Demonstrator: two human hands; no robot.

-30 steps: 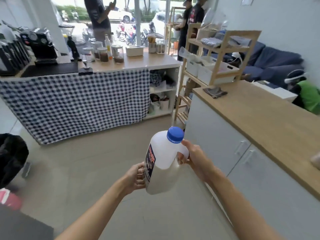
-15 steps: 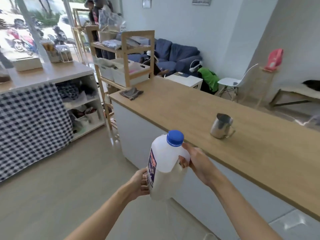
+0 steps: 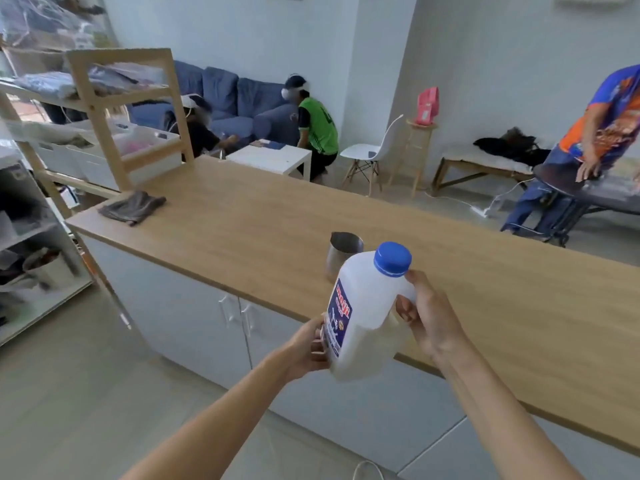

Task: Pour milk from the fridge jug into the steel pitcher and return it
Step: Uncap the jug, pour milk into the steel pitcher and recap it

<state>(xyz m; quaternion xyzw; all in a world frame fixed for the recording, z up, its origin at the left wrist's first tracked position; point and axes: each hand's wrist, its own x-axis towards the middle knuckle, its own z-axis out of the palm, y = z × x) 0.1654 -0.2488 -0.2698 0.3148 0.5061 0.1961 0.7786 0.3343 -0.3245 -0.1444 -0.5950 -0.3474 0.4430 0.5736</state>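
Observation:
I hold a white plastic milk jug (image 3: 367, 317) with a blue cap (image 3: 392, 258) and a dark blue label in front of me, tilted slightly. My right hand (image 3: 429, 317) grips its handle, fingers curled through it. My left hand (image 3: 310, 344) holds the jug's lower left side at the label. The steel pitcher (image 3: 341, 252) stands upright on the wooden counter (image 3: 242, 230), just behind the jug, which hides its lower right part.
A grey folded cloth (image 3: 133, 206) lies at the counter's left end, next to a wooden shelf rack (image 3: 121, 109). White cabinet doors (image 3: 214, 327) run under the counter. Two people sit by a blue sofa (image 3: 235, 98); another person (image 3: 602, 133) stands at the right.
My view has swung right and closer to the counter. The pitcher, earlier to the right of the jug, now sits directly behind it. Both hands keep their hold on the jug.

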